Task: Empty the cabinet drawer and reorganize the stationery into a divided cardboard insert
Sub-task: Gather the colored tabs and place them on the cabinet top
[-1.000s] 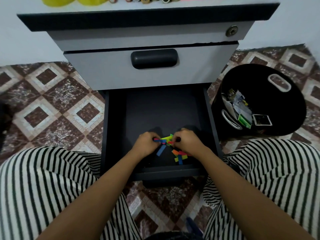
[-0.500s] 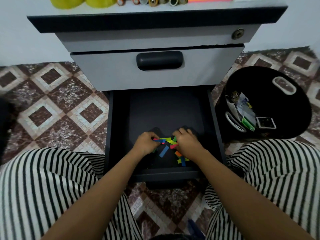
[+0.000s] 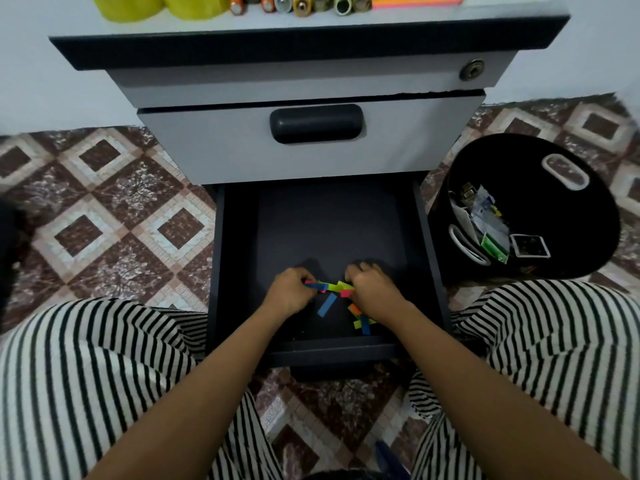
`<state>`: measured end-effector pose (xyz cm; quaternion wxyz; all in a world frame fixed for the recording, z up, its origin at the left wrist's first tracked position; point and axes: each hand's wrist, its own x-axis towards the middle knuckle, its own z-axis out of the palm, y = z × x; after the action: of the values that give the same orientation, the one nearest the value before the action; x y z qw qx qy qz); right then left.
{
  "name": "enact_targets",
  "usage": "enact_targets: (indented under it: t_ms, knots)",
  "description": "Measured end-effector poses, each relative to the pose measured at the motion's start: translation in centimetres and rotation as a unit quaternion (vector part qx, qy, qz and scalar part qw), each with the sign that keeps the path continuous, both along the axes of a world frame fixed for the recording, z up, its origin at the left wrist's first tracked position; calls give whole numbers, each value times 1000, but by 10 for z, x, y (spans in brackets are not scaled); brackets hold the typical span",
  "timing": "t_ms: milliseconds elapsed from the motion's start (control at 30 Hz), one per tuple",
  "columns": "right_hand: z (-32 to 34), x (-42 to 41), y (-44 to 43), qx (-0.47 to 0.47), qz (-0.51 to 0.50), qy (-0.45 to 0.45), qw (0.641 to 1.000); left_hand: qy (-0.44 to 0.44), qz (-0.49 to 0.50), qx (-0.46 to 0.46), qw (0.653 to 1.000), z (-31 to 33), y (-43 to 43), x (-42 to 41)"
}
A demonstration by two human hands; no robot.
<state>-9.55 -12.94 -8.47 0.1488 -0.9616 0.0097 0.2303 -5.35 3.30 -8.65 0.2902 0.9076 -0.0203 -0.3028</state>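
Head view: both forearms reach down into the open bottom drawer (image 3: 217, 271). Left hand (image 3: 289, 294) fingers pinch one end of a bunch of sticky tabs (image 3: 330, 287). Right hand (image 3: 372, 289) fingers are curled round the other end. Loose tabs (image 3: 327, 304) lie on the drawer bottom near the front. Black bin (image 3: 571, 202) stands right of the cabinet (image 3: 311, 157), on a patterned tile floor (image 3: 104, 220).

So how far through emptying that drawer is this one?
Mostly done: the open drawer is bare except for loose coloured flags near its front, and markers sit on the cabinet top. In hand: the left hand and right hand pinch flags together. Left: the last flags, then the cardboard insert, which is not in view.
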Motion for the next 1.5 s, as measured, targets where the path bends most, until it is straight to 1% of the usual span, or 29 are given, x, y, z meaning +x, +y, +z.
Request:
enact_targets:
  t_ms: [133, 300, 500, 633, 733, 833, 967, 1100, 1167, 1233, 1267, 1333, 1433, 1500]
  knots:
    - [-3, 0, 0, -1, -8, 0, 1000, -40, -49, 44, 997, 1, 1, -3]
    - [-2, 0, 0, -13, 2, -2, 1000, -92, -137, 97, 981, -3, 3, -6]
    - [2, -2, 2, -17, 20, -18, 1000, -122, -177, 119, 969, 1, 1, -8]
    - [3, -2, -1, 6, 5, -18, 1000, -118, -174, 122, 970, 4, 0, -8]
    - [3, -2, -2, 15, -23, 5, 1000, -100, -160, 105, 976, 6, 0, -7]
    - [2, -4, -2, 4, -11, 13, 1000, -79, -147, 92, 982, 6, 1, -7]
    - [2, -4, -1, -16, 11, 6, 1000, -74, -134, 84, 985, 9, 2, -8]
    - [10, -7, 2, -2, 14, 7, 1000, -64, -100, 64, 991, 15, 6, -9]
    - [13, -9, 2, 31, -18, 1, 999, -51, -66, 32, 996, 17, 10, -9]
    - [19, -9, 3, 107, -102, -2, 989, -32, -20, -23, 999, 24, 12, -8]
    - [22, -8, 4, 154, -144, -2, 978, -15, 10, -59, 998, 28, 12, -7]
    - [32, -7, 5, 233, -188, -9, 954, 15, 64, -131, 989, 40, 11, -7]
    - [55, -7, 4, 308, -236, -13, 922, 43, 119, -213, 969, 65, 8, -10]
    - [68, -7, 1, 360, -286, -18, 888, 64, 152, -256, 953, 82, 8, -10]
